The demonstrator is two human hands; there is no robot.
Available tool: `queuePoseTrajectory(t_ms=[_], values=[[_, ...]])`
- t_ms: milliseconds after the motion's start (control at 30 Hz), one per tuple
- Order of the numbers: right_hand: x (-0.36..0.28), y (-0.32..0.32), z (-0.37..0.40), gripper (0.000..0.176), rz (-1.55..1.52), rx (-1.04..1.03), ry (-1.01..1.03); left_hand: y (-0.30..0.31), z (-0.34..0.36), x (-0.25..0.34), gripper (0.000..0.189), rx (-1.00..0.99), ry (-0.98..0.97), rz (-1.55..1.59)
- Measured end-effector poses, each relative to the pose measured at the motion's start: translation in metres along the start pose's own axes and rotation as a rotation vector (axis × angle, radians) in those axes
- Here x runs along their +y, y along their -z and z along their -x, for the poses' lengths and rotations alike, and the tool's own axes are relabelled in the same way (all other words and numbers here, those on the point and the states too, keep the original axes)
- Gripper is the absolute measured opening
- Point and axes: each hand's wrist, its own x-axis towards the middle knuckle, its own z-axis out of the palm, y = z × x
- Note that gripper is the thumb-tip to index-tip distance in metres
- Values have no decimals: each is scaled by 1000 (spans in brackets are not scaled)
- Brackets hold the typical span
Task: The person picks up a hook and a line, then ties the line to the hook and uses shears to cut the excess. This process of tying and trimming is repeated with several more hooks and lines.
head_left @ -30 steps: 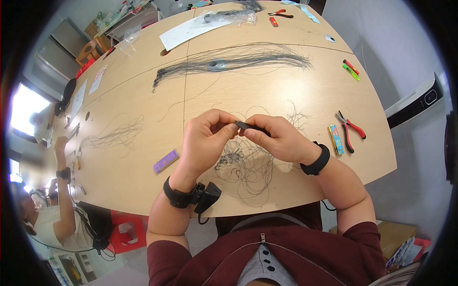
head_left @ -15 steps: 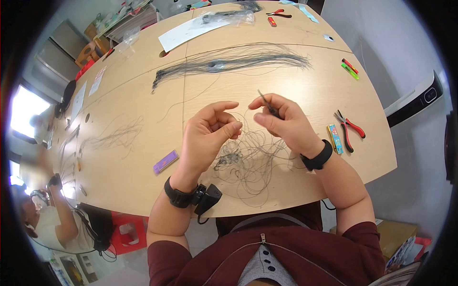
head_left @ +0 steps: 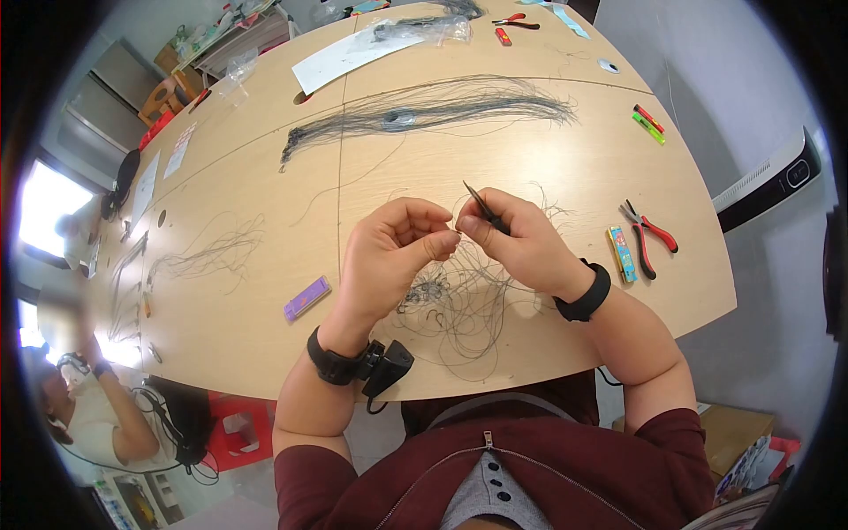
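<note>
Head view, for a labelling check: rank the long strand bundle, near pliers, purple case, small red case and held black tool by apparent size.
1. Long strand bundle
2. Near pliers
3. Purple case
4. Small red case
Unranked: black tool, partly hidden by the right hand.

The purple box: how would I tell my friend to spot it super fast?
Start at the big pale wooden table and find the left hand over it. The purple box lies by that arm, on the side away from the tangled dark strands. It's long and slanted, and it's purple, while the box beside the pliers is blue and yellow.
</note>
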Motion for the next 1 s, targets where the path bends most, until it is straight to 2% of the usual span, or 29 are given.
queuePoseTrajectory(t_ms=[233,433,533,733,1000], values=[[3,0,-1,21,-130,-24,-38,1,-1,-3,13,17,24,34],[6,4,-3,19,-420,44,-88,1,-1,-2,11,64,-25,34],[2,5,-4,17,-391,57,-95,1,-2,-1,10,75,-27,36],[2,4,-2,21,-419,-183,-235,2,-1,-3,10,91,-79,15],[-3,10,1,13,-611,-339,-285,7,-1,1,11,217,-181,-88]])
